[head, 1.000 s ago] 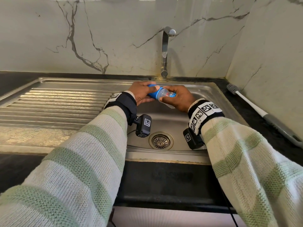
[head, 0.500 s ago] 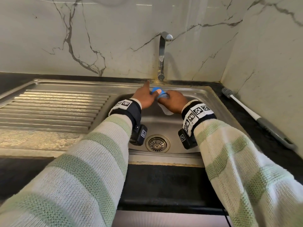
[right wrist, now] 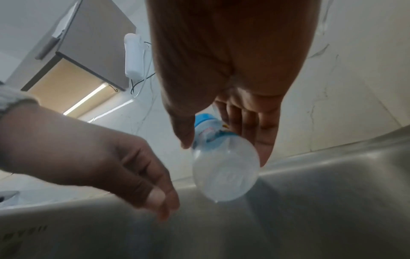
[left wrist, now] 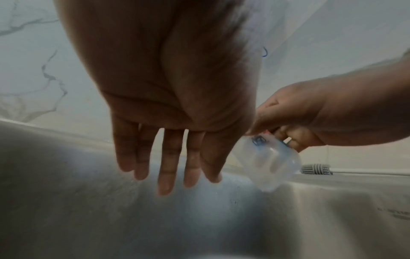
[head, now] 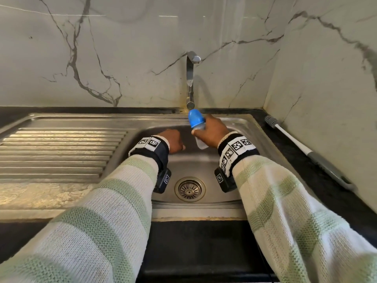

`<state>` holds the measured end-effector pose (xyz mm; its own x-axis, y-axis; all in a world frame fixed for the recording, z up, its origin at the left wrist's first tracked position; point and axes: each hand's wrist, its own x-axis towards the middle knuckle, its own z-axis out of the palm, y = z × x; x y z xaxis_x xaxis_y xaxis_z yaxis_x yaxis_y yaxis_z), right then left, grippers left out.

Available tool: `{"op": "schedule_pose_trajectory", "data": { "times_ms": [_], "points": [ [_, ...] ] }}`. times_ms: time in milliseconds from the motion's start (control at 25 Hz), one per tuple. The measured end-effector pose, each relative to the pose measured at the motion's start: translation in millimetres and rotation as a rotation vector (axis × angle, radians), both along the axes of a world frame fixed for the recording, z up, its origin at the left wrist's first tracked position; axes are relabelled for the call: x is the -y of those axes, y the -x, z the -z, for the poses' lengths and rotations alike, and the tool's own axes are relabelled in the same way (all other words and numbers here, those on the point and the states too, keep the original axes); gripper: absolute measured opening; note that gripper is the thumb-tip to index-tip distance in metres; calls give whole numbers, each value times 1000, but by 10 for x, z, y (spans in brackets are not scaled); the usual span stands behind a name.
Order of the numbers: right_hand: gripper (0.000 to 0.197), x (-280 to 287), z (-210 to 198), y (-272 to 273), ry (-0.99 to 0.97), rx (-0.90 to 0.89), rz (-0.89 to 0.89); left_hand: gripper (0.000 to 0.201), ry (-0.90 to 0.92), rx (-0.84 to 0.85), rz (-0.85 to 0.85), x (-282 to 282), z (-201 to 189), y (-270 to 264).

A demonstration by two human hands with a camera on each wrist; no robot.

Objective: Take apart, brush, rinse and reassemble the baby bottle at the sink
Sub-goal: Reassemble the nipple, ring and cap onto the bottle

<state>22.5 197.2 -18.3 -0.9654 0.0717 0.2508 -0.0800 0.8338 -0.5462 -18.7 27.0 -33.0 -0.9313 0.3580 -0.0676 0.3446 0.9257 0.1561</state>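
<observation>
The right hand [head: 212,132] grips the baby bottle [head: 197,127] over the back of the sink [head: 240,123], thumb on one side & fingers wrapped round the clear body, seen close in the right wrist view [right wrist: 224,133]. The bottle is tilted: blue cap [head: 196,117] up & toward the wall, just below the tap [head: 190,78] spout, clear base down toward the basin. In the wrist views the base [left wrist: 272,168] looks see-through w/ some print near the fingers; can't tell if there's water inside. Cap is on the bottle. The left hand [head: 173,140] hangs just left of the bottle, apart from it, holding nothing; the left wrist view shows its fingers [left wrist: 166,163] straight & slightly spread, pointing down into the basin, not touching the steel as far as can be told. Both hands are inside the basin area, above the drain [head: 190,188], which sits near the front edge of the sink. A ribbed draining board [head: 61,152] runs off to the left. The bottle brush [head: 306,150] lies on the dark worktop [head: 306,172] along the right wall, bristle head toward the back right corner, grey handle toward the front, well apart from both hands. No water is visible running from the tap. Striped knit sleeves [head: 122,201] & marker wristbands cover both forearms. Marble-look wall behind & to the right.
</observation>
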Motion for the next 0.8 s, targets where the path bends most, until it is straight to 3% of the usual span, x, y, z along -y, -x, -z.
{"op": "schedule_pose_trajectory", "data": {
  "times_ms": [200,480,800],
  "points": [
    [48,31,120,51,31,33,-85,26,-103,-4,4,13,79,142],
    [52,15,370,236,84,102,-145,13,-78,-2,-6,-22,205,231],
    [55,27,197,53,186,211,-76,27,-63,88,-105,73,24,-80]
  ]
}}
